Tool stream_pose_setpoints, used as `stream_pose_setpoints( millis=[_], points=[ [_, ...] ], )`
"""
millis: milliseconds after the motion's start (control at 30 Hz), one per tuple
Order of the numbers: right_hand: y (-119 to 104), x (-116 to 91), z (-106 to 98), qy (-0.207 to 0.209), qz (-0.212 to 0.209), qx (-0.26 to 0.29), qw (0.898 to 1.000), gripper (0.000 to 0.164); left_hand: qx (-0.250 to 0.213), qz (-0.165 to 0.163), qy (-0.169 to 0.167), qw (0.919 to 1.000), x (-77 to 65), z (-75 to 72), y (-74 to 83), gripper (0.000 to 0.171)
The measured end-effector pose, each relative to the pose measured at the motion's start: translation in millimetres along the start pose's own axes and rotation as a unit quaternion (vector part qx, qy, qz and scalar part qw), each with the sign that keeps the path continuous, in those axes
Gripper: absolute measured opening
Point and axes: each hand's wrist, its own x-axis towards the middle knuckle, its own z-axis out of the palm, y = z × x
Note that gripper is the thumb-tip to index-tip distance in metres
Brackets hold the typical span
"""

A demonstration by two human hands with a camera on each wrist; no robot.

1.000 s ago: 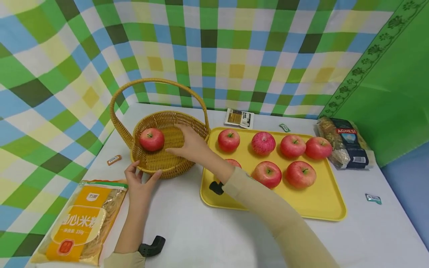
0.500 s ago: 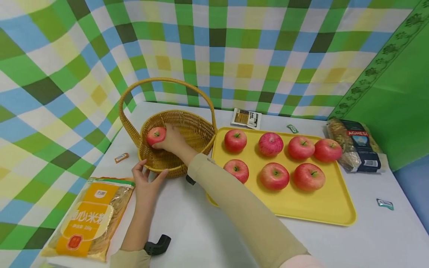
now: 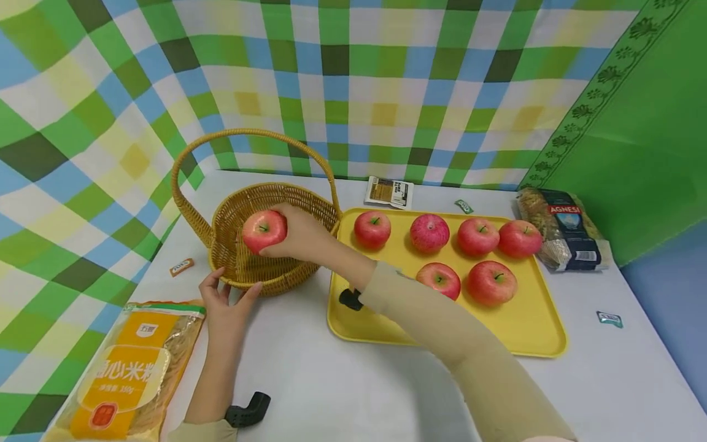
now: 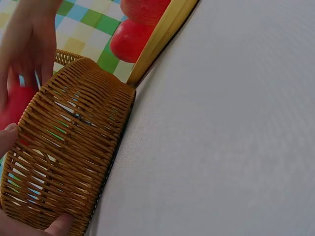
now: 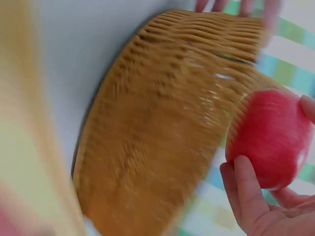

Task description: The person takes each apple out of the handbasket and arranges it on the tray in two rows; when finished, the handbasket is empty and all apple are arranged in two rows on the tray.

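Note:
A red apple (image 3: 264, 231) is held by my right hand (image 3: 302, 236) over the wicker basket (image 3: 243, 270). Thumb and fingers press its sides, as the right wrist view shows with the apple (image 5: 270, 137) raised by the basket's rim. My left hand (image 3: 227, 307) grips the near rim of the basket; in the left wrist view a fingertip (image 4: 61, 225) lies against the woven wall. The basket's tall handle (image 3: 254, 132) arches behind the apple. Several more apples (image 3: 491, 282) lie on the yellow tray (image 3: 530, 344), partly hidden by my right sleeve.
A yellow noodle packet (image 3: 124, 374) lies left of my left forearm. Behind the tray are a small flat packet (image 3: 389, 192) and a green wrapped sweet (image 3: 464, 206). A pasta bag (image 3: 566, 230) sits at the back right. Checked cloth (image 3: 386, 73) closes off the back.
My right hand came down empty into the basket, took hold of the apple at its left side and has now raised it, moving a little right. My left hand stays on the rim.

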Motion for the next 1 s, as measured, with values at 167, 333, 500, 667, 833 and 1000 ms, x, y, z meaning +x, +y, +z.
stream_pose_setpoints(
  millis=[167,333,500,667,833,1000],
  points=[
    [15.8,-75.9,-65.6,0.015,0.008,0.052,0.998,0.085,-0.006,-0.010,0.001,0.9999,-0.4,0.1,0.8,0.076],
    [51.8,-161.0,-126.7,0.089,0.082,0.061,0.991,0.087,-0.002,-0.012,0.003,0.9999,-1.0,0.5,1.3,0.077],
    [107.8,-235.9,-169.6,0.171,0.177,0.033,0.969,0.090,-0.012,-0.016,0.002,0.9998,-3.7,0.5,3.2,0.077],
    [161.3,-292.2,-187.5,0.215,0.290,-0.002,0.933,0.098,-0.009,-0.020,0.002,0.9998,-3.8,-1.4,2.2,0.077],
    [197.2,-322.3,-185.3,0.206,0.364,0.009,0.908,0.102,-0.006,-0.020,0.007,0.9998,-3.7,-1.5,1.8,0.077],
    [211.2,-333.4,-179.4,0.182,0.398,0.026,0.899,0.107,-0.003,-0.027,0.007,0.9996,-4.1,0.9,1.1,0.077]
  ],
)
